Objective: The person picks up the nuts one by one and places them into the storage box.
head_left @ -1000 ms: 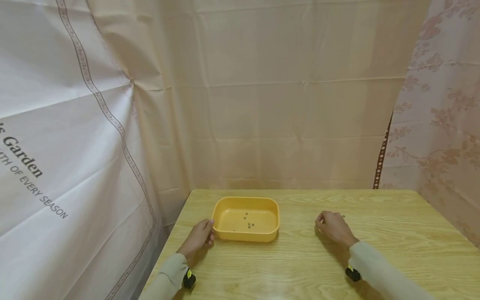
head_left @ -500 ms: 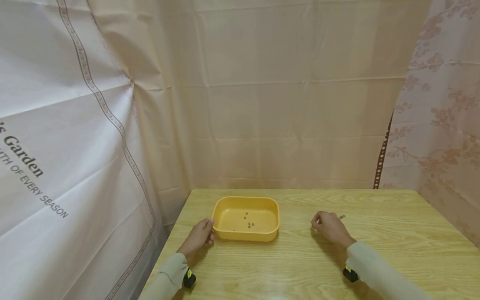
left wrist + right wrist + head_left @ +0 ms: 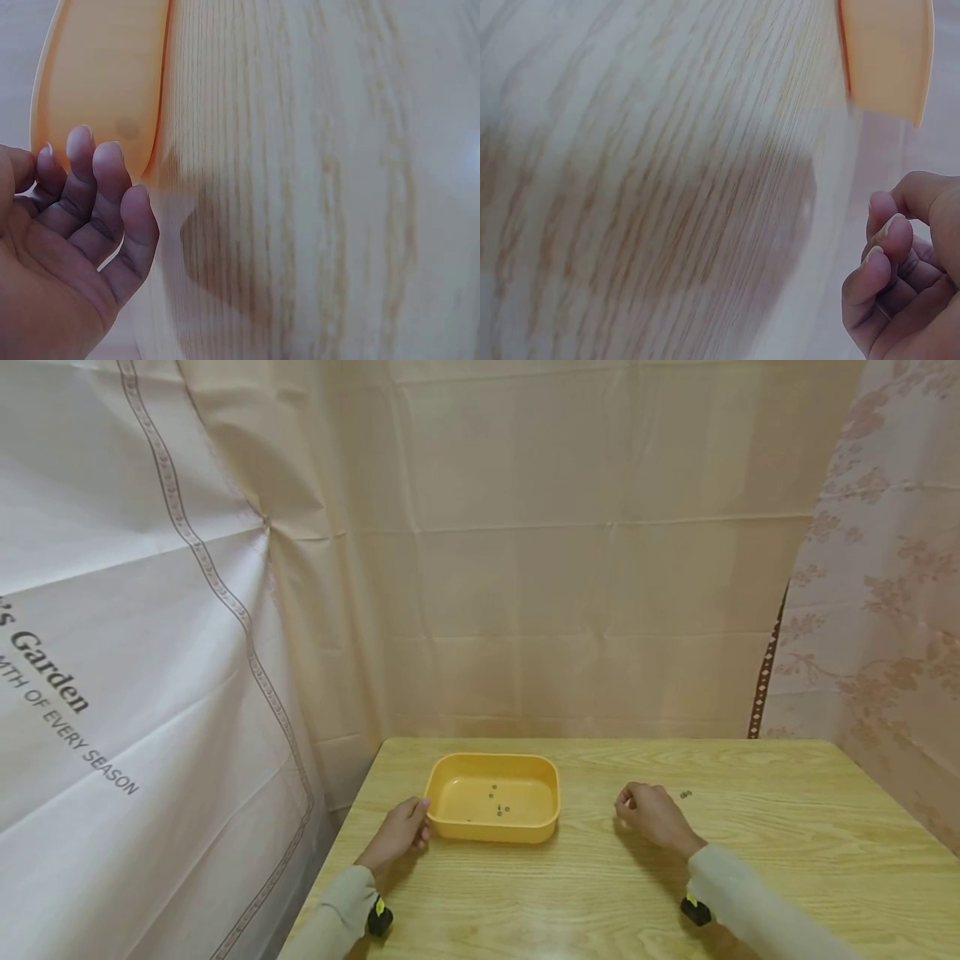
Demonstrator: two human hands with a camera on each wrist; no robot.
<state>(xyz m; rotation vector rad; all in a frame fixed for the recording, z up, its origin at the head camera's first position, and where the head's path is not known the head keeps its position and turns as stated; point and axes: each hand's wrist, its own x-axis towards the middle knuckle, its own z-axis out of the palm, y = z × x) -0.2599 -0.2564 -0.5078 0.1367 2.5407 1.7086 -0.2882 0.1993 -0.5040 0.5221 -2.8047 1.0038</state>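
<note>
A yellow plastic tray (image 3: 551, 777) stands on the wooden table (image 3: 600, 893), with several tiny dark pieces (image 3: 498, 810) on its floor. My left hand (image 3: 401, 831) rests at the tray's near left corner. In the left wrist view, the left hand's (image 3: 75, 225) loosely bent fingertips touch the tray wall (image 3: 97, 82). My right hand (image 3: 648, 814) hovers over the table to the right of the tray, fingers curled inward. In the right wrist view, the right hand's (image 3: 904, 277) fingertips are drawn together with the tray (image 3: 889, 56) ahead; anything pinched is hidden. One tiny dark piece (image 3: 685, 794) lies on the table behind the right hand.
Beige cloth (image 3: 562, 568) hangs behind the table, a white printed sheet (image 3: 112, 693) on the left and a floral curtain (image 3: 885, 610) on the right. The table's left edge (image 3: 333, 860) runs close to my left forearm.
My right hand has slid left across the table toward the tray, leaving the tiny dark piece uncovered behind it. The left hand and tray have stayed put.
</note>
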